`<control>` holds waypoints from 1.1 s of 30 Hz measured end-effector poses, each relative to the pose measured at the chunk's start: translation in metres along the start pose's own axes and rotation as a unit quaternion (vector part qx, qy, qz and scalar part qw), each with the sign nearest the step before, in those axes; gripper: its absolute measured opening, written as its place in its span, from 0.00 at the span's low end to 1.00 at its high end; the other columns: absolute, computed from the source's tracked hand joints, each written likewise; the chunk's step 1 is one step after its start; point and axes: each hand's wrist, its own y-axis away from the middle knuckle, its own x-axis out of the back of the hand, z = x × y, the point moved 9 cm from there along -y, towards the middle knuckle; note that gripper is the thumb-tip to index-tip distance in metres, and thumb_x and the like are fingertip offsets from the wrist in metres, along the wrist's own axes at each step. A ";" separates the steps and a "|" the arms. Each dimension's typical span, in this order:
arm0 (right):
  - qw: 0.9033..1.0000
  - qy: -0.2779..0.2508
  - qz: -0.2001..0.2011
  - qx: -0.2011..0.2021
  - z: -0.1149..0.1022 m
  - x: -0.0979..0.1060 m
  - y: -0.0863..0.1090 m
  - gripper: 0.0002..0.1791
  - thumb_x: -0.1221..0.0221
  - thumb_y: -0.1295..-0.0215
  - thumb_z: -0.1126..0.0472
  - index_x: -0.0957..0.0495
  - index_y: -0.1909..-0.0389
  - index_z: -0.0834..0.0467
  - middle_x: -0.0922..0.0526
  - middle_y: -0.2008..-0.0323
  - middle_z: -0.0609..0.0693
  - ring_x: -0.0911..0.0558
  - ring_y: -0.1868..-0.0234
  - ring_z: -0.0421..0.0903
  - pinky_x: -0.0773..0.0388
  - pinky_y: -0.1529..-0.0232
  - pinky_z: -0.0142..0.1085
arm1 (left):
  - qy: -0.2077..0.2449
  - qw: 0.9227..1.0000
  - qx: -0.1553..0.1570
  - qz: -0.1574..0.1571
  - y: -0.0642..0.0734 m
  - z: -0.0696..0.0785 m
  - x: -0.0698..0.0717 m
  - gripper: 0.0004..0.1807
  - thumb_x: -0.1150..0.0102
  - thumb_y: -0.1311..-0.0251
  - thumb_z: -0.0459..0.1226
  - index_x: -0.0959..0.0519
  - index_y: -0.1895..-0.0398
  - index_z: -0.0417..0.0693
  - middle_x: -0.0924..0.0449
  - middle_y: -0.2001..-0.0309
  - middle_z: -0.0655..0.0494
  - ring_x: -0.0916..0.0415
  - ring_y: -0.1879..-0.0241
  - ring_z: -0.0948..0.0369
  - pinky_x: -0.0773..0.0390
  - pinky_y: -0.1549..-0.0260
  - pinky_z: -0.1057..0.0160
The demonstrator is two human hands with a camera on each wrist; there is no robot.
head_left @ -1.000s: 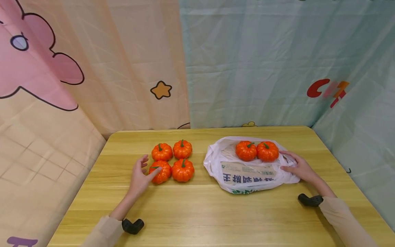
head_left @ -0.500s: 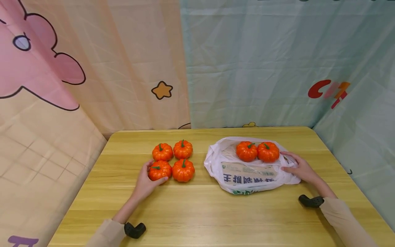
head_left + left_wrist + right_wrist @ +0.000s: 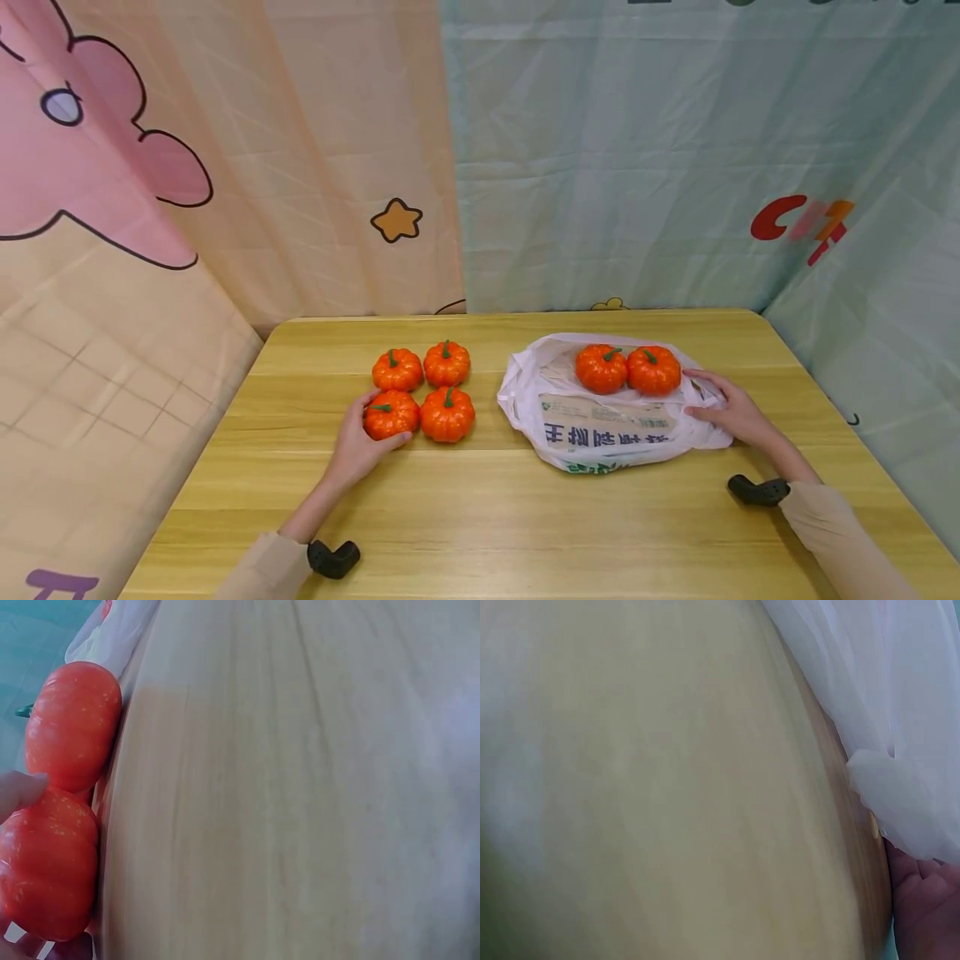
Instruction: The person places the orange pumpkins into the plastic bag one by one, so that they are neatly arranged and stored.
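Small orange pumpkins with green stems stand in a cluster on the left of the table. My left hand (image 3: 356, 446) grips the near-left pumpkin (image 3: 392, 415), thumb on its near side and fingers around its left. In the left wrist view, the thumb lies over this pumpkin (image 3: 49, 862), which touches its neighbour (image 3: 73, 726). A white plastic bag (image 3: 600, 454) with printed lettering lies spread on the right, with two pumpkins (image 3: 654, 372) at its open mouth. My right hand (image 3: 738, 414) holds the bag's right end; bag film (image 3: 907, 802) covers its fingers in the right wrist view.
Behind the gripped pumpkin sit two more pumpkins (image 3: 447, 364), and another (image 3: 447, 415) stands to its right. The wooden table (image 3: 480, 517) ends at a patterned curtain (image 3: 600, 167) at the back. Black wrist devices (image 3: 333, 559) are worn on both arms.
My left hand has moved right and closed its fingers and thumb around the near-left pumpkin. The right hand stays on the plastic bag. The head view has shifted slightly.
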 end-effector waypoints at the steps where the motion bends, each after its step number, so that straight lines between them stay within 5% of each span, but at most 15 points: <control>1: 1.000 0.001 -0.001 -0.002 0.000 0.000 0.000 0.37 0.36 0.39 0.59 0.40 0.33 0.67 0.45 0.32 0.74 0.51 0.32 0.73 0.56 0.38 0.73 | 0.000 1.000 0.002 0.001 0.001 0.000 0.000 0.49 0.26 0.54 0.39 0.43 0.30 0.39 0.41 0.33 0.37 0.40 0.35 0.43 0.38 0.36 0.40; 11: 1.000 0.000 -0.001 -0.003 0.001 -0.001 0.002 0.37 0.36 0.39 0.59 0.40 0.33 0.68 0.46 0.32 0.74 0.51 0.32 0.74 0.57 0.38 0.73 | 0.004 1.000 0.015 0.025 0.010 0.006 0.009 0.48 0.27 0.53 0.39 0.44 0.30 0.38 0.41 0.35 0.37 0.39 0.36 0.44 0.37 0.36 0.42; 22: 1.000 -0.001 0.006 0.006 -0.004 0.001 0.001 0.36 0.36 0.40 0.62 0.40 0.33 0.68 0.45 0.32 0.74 0.50 0.33 0.74 0.55 0.39 0.73 | 0.020 0.998 0.008 0.052 0.017 0.033 0.016 0.49 0.25 0.55 0.39 0.43 0.30 0.42 0.40 0.35 0.41 0.39 0.38 0.47 0.34 0.38 0.45; 33: 1.000 -0.004 0.002 0.011 -0.003 0.000 0.001 0.37 0.36 0.40 0.64 0.41 0.33 0.68 0.46 0.32 0.74 0.50 0.33 0.74 0.55 0.39 0.73 | 0.046 0.998 -0.012 0.046 0.020 0.072 0.003 0.48 0.25 0.56 0.37 0.41 0.31 0.45 0.39 0.36 0.43 0.37 0.38 0.49 0.32 0.39 0.48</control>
